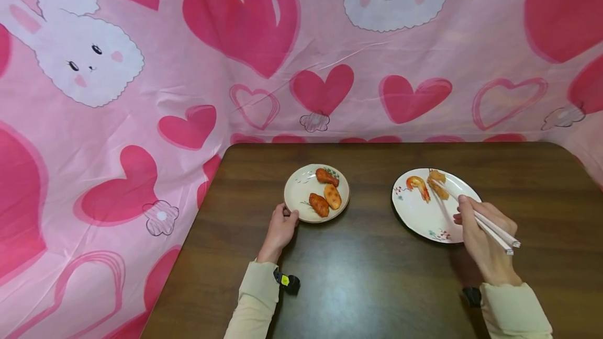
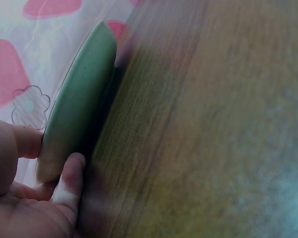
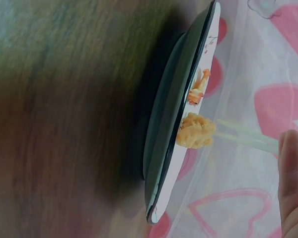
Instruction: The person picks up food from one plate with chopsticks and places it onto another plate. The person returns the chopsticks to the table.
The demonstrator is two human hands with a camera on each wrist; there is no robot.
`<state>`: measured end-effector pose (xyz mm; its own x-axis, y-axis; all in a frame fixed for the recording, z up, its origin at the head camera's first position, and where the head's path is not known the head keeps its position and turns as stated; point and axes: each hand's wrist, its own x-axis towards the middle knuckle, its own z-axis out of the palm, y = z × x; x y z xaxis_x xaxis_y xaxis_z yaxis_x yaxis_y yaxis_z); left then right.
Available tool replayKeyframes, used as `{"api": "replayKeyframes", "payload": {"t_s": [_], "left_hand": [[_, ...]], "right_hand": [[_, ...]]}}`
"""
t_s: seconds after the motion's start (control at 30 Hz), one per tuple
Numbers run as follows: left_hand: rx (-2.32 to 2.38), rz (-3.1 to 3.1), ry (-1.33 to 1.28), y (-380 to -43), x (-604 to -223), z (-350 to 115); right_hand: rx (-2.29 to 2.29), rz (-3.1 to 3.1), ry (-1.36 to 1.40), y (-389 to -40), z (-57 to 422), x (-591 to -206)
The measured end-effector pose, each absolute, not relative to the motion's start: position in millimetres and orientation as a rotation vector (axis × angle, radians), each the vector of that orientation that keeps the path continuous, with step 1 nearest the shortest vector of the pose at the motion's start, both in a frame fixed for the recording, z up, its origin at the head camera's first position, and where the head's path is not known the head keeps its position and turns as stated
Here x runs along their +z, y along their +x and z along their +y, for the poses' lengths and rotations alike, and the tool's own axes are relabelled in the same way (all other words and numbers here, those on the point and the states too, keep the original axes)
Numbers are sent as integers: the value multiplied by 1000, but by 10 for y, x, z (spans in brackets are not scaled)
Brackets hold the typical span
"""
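Note:
My left hand holds the near-left rim of a small cream plate; in the left wrist view its thumb and fingers lie about the plate's edge. On that plate are a chicken drumstick, a browned wing piece and a spotted golden oval piece. Pale chopsticks are held in my right hand over a larger white plate. Their tips meet a golden fried piece on this plate; whether they pinch it cannot be told. Beside it lies a shrimp.
Both plates stand on a dark wooden table, with a stretch of tabletop between them. A pink cloth printed with hearts and rabbits hangs behind and to the left. Each wrist wears a black band.

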<state>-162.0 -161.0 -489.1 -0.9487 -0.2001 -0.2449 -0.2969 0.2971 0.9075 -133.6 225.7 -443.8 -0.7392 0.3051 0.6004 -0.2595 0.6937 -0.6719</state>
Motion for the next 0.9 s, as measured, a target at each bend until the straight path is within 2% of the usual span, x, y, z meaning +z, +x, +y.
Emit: {"api": "replayKeyframes", "payload": {"t_s": [0.4, 0.9], "left_hand": [[1740, 2459, -486, -1615, -4868, -1623], [1727, 2475, -481, -1606, -4865, -1594]], "right_hand": [[1363, -2349, -146, -1305, 2054, -4303], [1567, -2317, 322, -1445, 1463, -4227]]}}
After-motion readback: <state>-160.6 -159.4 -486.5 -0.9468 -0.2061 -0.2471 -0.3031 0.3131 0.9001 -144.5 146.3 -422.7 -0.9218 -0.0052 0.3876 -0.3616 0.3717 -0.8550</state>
